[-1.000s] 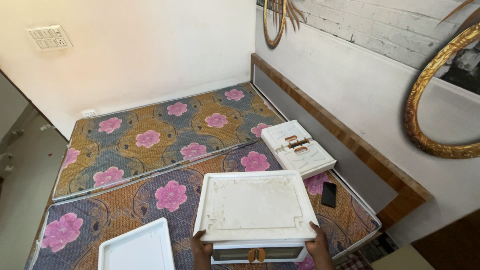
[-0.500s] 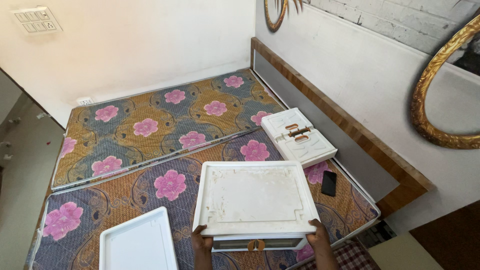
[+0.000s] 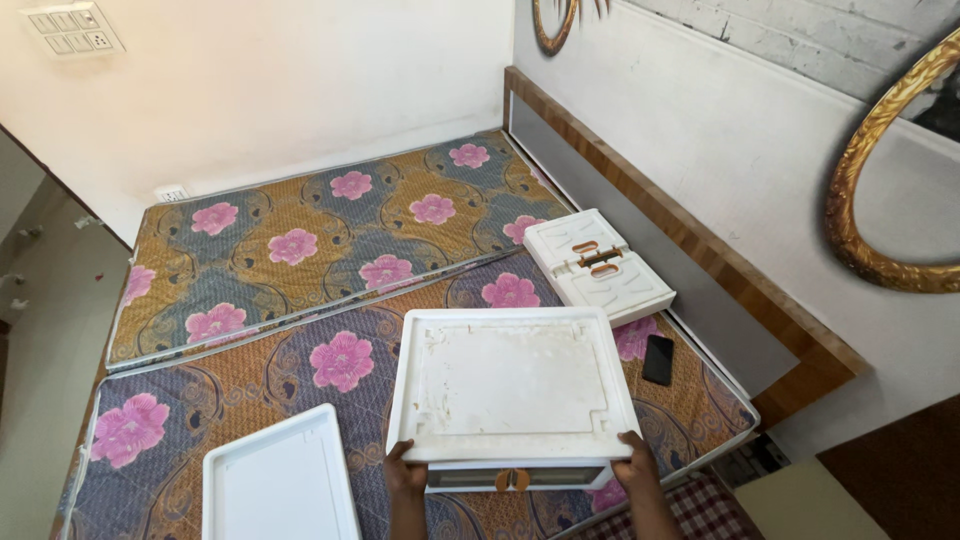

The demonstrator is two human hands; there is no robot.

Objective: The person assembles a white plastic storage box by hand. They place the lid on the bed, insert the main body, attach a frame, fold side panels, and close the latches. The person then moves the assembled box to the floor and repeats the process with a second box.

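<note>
- The left hand (image 3: 403, 468) has its grip clamped on the near left corner of a white plastic drawer box (image 3: 512, 385); the right hand (image 3: 637, 462) is clamped likewise on its near right corner.
- The box sits at the near edge of the bed's flowered mattress (image 3: 300, 300), orange handles facing the person.
- A white tray (image 3: 278, 480) lies at the near left edge.
- A white panel (image 3: 598, 268) and a dark phone (image 3: 658, 358) lie along the right edge, near the wooden bed frame (image 3: 700, 250).
</note>
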